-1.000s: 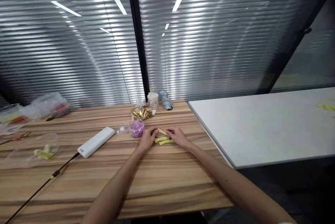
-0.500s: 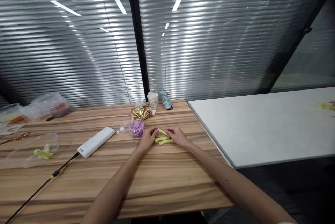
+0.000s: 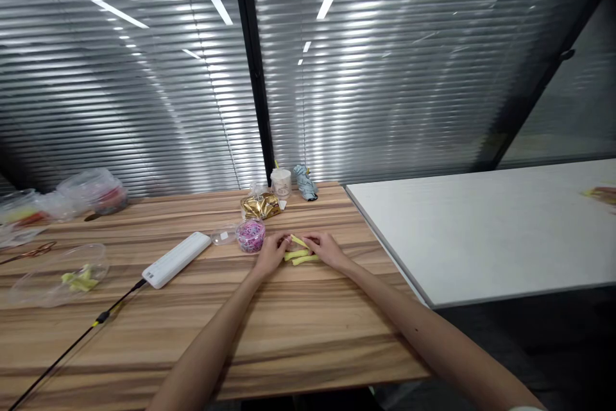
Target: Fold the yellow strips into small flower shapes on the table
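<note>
My left hand [image 3: 273, 253] and my right hand [image 3: 327, 249] meet low over the wooden table, fingers bent in a pinch. A short yellow strip [image 3: 299, 242], soft-looking like fabric or foam, slants between their fingertips, one end at each hand. A small pinkish bit shows at the left fingertips, too small to name. Just below lie two more yellow strips [image 3: 305, 260], side by side on the table. Close to my left hand stands a clear round tub [image 3: 251, 236] full of pink and purple small pieces, with its clear lid [image 3: 224, 235] beside it.
A white power bank [image 3: 177, 260] with a black cable [image 3: 102, 317] lies left. Further left are a clear bag [image 3: 38, 289] with yellow pieces, scissors [image 3: 41, 249] and plastic tubs [image 3: 91, 186]. Behind stand a gold packet [image 3: 260, 206], a paper cup [image 3: 281, 183] and a blue-grey pouch [image 3: 305, 183].
Both hands and the yellow strips stay almost where they were. At the far right edge, a blurred reddish-yellow shape on the white table looks different.
</note>
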Motion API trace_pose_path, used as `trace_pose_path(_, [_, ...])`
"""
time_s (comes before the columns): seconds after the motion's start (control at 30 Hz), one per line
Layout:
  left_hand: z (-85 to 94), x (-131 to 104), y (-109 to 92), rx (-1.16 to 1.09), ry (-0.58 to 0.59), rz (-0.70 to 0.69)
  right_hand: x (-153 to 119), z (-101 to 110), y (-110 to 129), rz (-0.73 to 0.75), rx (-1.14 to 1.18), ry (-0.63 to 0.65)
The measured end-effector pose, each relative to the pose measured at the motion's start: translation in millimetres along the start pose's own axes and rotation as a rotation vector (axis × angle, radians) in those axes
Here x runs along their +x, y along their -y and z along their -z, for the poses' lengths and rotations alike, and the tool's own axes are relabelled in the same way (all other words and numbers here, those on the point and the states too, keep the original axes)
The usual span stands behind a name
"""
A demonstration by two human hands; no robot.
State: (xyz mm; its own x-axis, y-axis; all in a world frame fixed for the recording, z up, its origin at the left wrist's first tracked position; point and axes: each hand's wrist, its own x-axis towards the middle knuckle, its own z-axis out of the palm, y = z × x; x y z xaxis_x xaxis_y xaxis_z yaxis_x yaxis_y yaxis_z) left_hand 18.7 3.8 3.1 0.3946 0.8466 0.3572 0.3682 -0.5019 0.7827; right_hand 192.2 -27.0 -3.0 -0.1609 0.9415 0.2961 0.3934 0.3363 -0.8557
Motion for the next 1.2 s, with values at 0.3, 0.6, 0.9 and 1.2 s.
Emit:
trace_pose_path(0.3, [0.5,0.1,-0.4,-0.005,0.007,0.002,0.3,-0.7,-2.5,0.003,-0.011,-0.008])
trace_pose_path(0.6, [1.0,0.3,-1.5,-0.008,-0.003,-0.007,0.2,-0.2,-0.4,0.000,-0.018,0.000])
trace_pose_path(0.9, [1.2,-0.7,-2.6,-0.042,0.006,0.017,-0.9,-0.3,0.5,-0.006,-0.031,-0.004])
trace_pose_path(1.2, [1.2,-0.8,-2.9,-0.016,0.002,0.014,-1.0,1.3,4.8,0.000,-0.029,0.011])
